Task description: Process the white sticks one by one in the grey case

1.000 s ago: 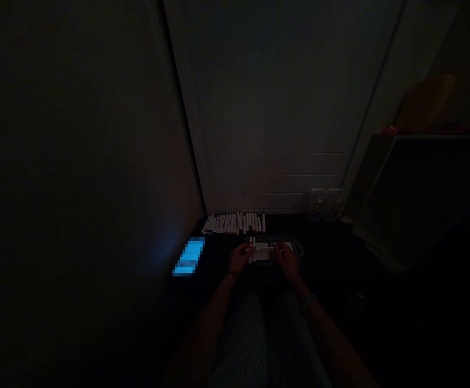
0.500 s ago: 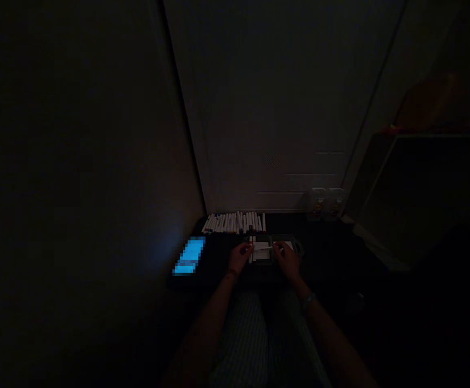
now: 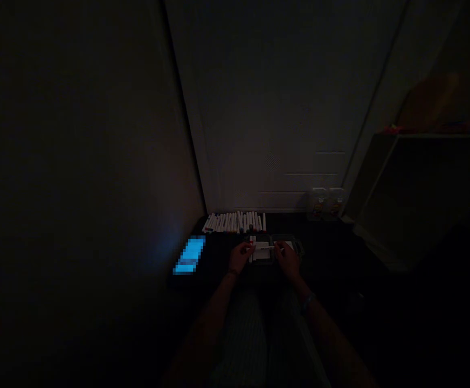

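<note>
A white marker (image 3: pixel 264 248) lies level between my hands, above an open see-through case (image 3: pixel 264 262). My left hand (image 3: pixel 240 257) pinches its left end, and my right hand (image 3: pixel 287 258) pinches its right end. In the left half of the case two white markers (image 3: pixel 252 255) stand side by side, with red showing near the top of one. White paper or card (image 3: pixel 261 254) shows beside them. A long row of white markers (image 3: pixel 235 222) with coloured ends lies behind the case. The dim light hides finer detail.
A glowing blurred screen (image 3: pixel 189 255) lies at the left of the dark table (image 3: pixel 332 242). Two clear packs (image 3: pixel 318 205) stand at the back right against the pale wall (image 3: pixel 275 108). A cabinet (image 3: pixel 421 178) rises on the right, with an orange object (image 3: pixel 433 99) on top.
Both hands stay almost in place with the marker between them. The picture is a little different in brightness; nothing else has visibly moved.
</note>
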A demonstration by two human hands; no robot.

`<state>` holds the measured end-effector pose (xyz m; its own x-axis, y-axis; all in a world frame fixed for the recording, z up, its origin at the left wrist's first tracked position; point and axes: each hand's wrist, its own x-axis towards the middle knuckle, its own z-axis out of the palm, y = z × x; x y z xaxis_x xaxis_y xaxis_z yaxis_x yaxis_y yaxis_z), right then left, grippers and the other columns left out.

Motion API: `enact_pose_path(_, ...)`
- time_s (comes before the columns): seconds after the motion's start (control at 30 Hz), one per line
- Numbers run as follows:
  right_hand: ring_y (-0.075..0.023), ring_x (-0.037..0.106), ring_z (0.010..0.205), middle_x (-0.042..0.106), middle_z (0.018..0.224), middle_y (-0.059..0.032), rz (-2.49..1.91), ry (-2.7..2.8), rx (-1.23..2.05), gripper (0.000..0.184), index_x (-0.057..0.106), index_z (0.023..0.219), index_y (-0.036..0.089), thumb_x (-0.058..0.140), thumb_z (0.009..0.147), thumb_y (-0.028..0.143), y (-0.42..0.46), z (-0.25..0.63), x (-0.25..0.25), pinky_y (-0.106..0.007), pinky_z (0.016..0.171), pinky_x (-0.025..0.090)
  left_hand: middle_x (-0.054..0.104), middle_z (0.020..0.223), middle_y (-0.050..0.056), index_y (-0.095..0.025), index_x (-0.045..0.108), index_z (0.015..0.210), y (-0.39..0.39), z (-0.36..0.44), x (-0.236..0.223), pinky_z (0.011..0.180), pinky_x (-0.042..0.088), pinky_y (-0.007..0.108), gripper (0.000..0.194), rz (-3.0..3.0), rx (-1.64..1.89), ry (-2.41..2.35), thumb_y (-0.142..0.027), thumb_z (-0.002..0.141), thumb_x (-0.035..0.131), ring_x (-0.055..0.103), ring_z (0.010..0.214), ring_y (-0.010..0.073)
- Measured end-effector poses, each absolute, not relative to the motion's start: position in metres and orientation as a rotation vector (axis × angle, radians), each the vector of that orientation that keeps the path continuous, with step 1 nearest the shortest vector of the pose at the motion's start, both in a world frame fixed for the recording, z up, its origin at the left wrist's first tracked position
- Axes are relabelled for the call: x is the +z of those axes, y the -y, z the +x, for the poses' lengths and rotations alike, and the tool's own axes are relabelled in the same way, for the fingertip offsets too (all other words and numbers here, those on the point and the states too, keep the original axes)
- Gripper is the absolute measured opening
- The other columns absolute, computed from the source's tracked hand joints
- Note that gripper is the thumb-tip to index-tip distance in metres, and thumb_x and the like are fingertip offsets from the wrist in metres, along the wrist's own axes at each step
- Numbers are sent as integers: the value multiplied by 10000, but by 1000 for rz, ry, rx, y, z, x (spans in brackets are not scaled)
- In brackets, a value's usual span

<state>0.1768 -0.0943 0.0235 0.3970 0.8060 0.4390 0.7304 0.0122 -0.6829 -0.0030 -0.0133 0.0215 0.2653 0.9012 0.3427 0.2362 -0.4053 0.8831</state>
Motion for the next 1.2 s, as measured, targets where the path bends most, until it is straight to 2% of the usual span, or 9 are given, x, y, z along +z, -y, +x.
enact_pose_path(0.4,-123,563,705,628,882,-3,-1767,1348,134,333,574,959,227,325,851,421,98,173,32,-215,615,371,370,489,-64,-155,621,703,16,-2,25,473,228,194,334,1756,1164,-1070,-478,635,575,321,490,71)
enact_pose_path(0.6,-131,563,727,625,897,-11,-1772,1349,120,340,572,968,223,318,854,418,98,173,32,-222,627,372,431,527,-51,-149,623,717,16,-2,26,492,253,196,332,1763,1169,-1055,-468,646,566,355,515,77)
enact_pose_path(0.83,-132,563,731,623,912,-17,-1776,1358,121,361,567,991,223,303,860,431,98,173,31,-221,622,375,387,489,-62,-152,619,701,18,-2,28,477,239,199,348,1775,1159,-1061,-490,643,561,333,488,73)
enact_pose_path(1.2,-131,565,720,630,882,-9,-1774,1376,130,361,584,951,226,302,857,432,98,174,32,-216,589,363,412,531,-55,-153,565,637,17,-2,28,507,258,190,369,1792,1174,-1062,-518,670,523,356,525,77)
